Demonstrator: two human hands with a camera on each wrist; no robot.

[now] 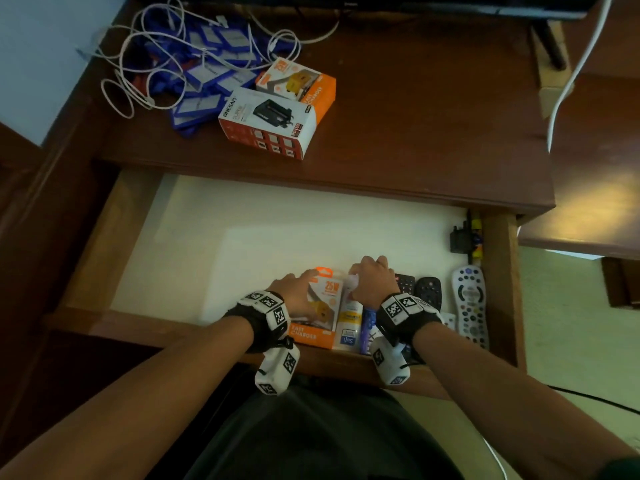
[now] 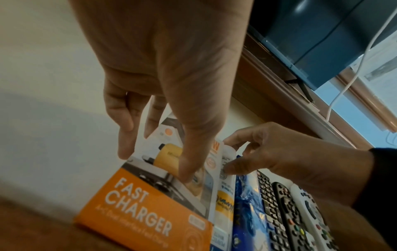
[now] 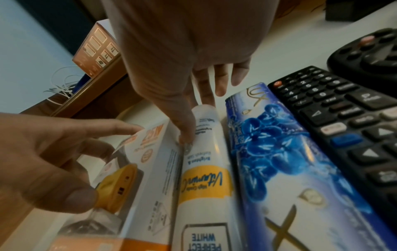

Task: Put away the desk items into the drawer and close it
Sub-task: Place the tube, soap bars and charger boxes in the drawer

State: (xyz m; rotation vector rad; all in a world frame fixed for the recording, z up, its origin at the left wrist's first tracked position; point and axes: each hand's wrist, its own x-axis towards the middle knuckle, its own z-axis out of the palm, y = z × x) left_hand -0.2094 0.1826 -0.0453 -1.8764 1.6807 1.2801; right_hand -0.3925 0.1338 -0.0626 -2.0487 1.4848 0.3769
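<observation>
The drawer (image 1: 498, 271) is pulled out, its floor lined white. An orange-and-white fast charger box (image 1: 325, 299) (image 2: 139, 203) (image 3: 154, 152) lies flat at its front. My left hand (image 1: 301, 289) (image 2: 154, 161) rests on it, thumb pressing its face and straight fingers along its left edge. Right beside the box lies a white tube (image 1: 349, 320) (image 2: 225, 195) (image 3: 204, 178). My right hand (image 1: 370, 278) (image 3: 197, 118) (image 2: 225, 155) pinches the tube's far end between thumb and fingers. Two more charger boxes (image 1: 268, 123) (image 1: 298, 81) stand on the desk.
Right of the tube in the drawer lie a blue soap pack (image 1: 369, 320) (image 3: 279, 144), black remotes (image 1: 428, 289) (image 3: 343, 110), a white remote (image 1: 470, 299) and a black adapter (image 1: 460, 237). Blue badge holders (image 1: 204, 64) and tangled white cables (image 1: 138, 64) lie on the desk's back left.
</observation>
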